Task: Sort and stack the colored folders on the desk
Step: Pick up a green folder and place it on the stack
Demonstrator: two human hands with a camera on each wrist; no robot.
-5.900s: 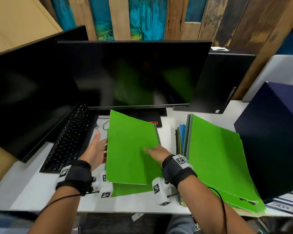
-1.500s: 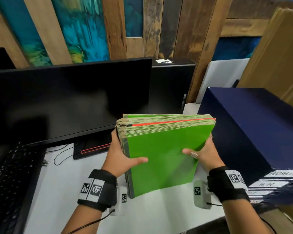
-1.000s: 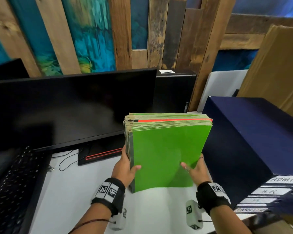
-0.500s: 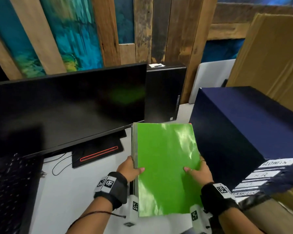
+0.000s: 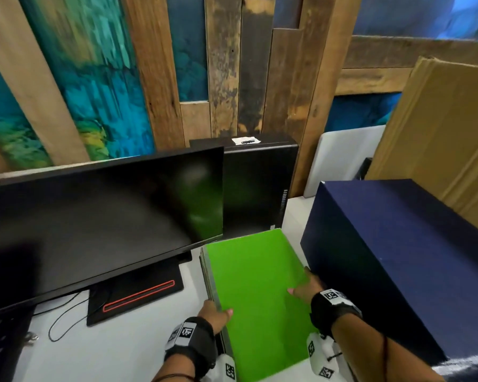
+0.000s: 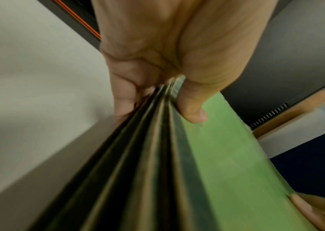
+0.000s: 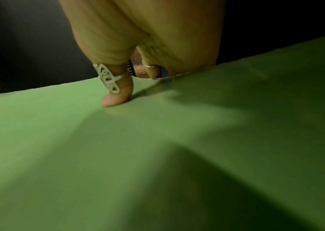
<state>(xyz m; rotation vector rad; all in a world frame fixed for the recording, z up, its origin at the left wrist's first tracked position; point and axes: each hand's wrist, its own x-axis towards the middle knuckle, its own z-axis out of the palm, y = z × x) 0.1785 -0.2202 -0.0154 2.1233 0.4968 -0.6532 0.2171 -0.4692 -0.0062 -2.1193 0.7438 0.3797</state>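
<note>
My left hand (image 5: 214,315) grips the left edge of the stack of folders (image 5: 255,296), thumb (image 6: 192,112) laid on the green top cover and the fingers curled underneath, so the whole bundle of spines is clamped between them; my right hand (image 5: 307,288) holds the opposite edge, its thumb, which wears a ring (image 7: 108,79), pressing down on the same green cover while the other fingers wrap below, though the wrist view is dim there and I cannot say how far under they reach. The stack lies nearly flat and low over the white desk (image 5: 100,351), green folder uppermost, the darker edges of the others showing along its left side; whether it already rests on the surface I cannot tell. It sits between the monitor's stand (image 5: 138,290) on my left and the dark blue box (image 5: 398,260) on my right, the box just beside my right wrist; the far end of the stack points at the black computer case (image 5: 255,188) behind the monitor (image 5: 100,221); a thin cable (image 5: 64,312) loops on the desk near the stand; brown cardboard (image 5: 447,133) leans behind the box.
</note>
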